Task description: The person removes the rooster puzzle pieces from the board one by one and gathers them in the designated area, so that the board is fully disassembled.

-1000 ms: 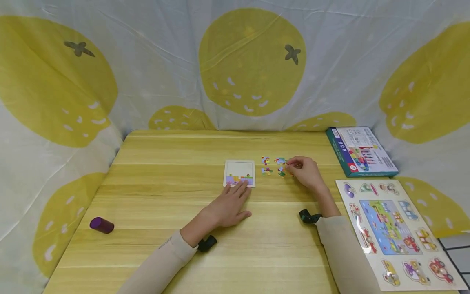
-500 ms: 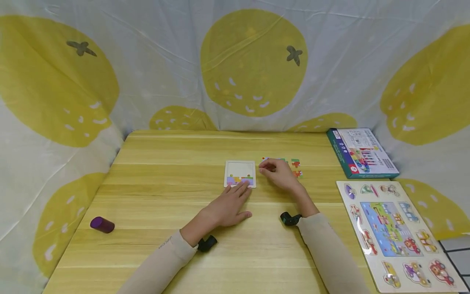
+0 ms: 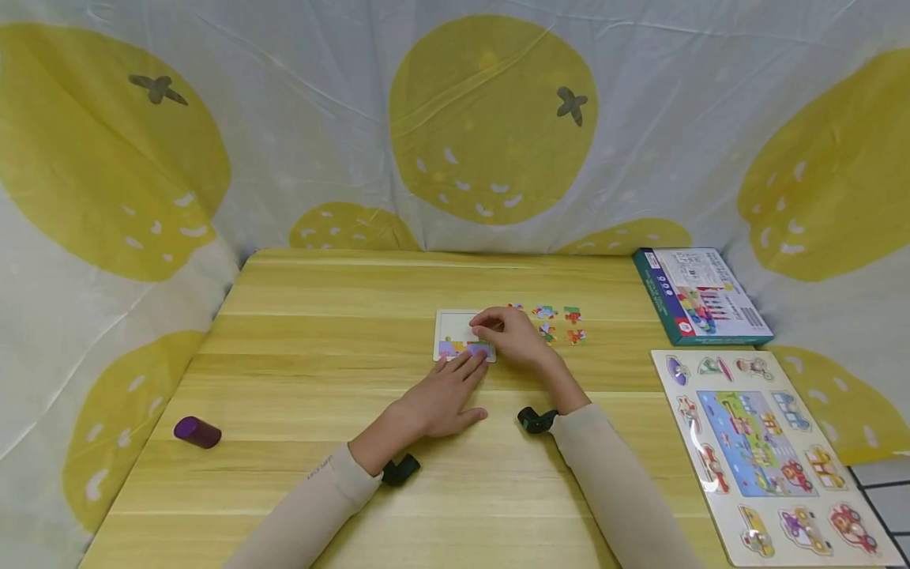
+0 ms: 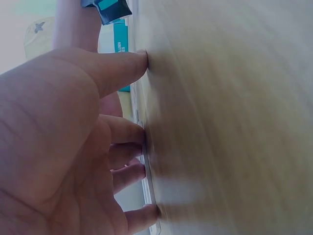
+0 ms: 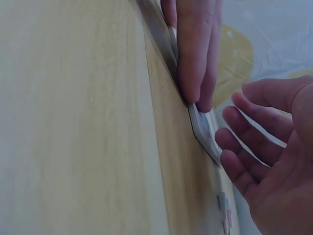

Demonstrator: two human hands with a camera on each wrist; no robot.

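A small square puzzle board (image 3: 453, 324) lies on the wooden table, its lower strip filled with coloured pieces and its upper part bare. My left hand (image 3: 442, 401) lies flat, fingers extended, with fingertips on the board's near edge. In the left wrist view, the fingers (image 4: 128, 131) rest along that edge and the thumb touches the table. Over the board's right side, my right hand (image 3: 517, 338) holds thumb and index finger pinched together around a puzzle piece mostly hidden by the fingers. Several loose puzzle pieces (image 3: 545, 311) lie just right of that hand.
A flat box (image 3: 700, 296) sits at the back right. In front of it lies a large picture puzzle board (image 3: 690, 490) with vehicle shapes. A purple cylinder (image 3: 198, 433) is on its side at the left. A patterned curtain (image 3: 341, 142) closes off the back.
My right hand has moved left from the loose pieces, pausing over the nearest ones, to above the puzzle board. The left hand has kept its place on the board's edge.
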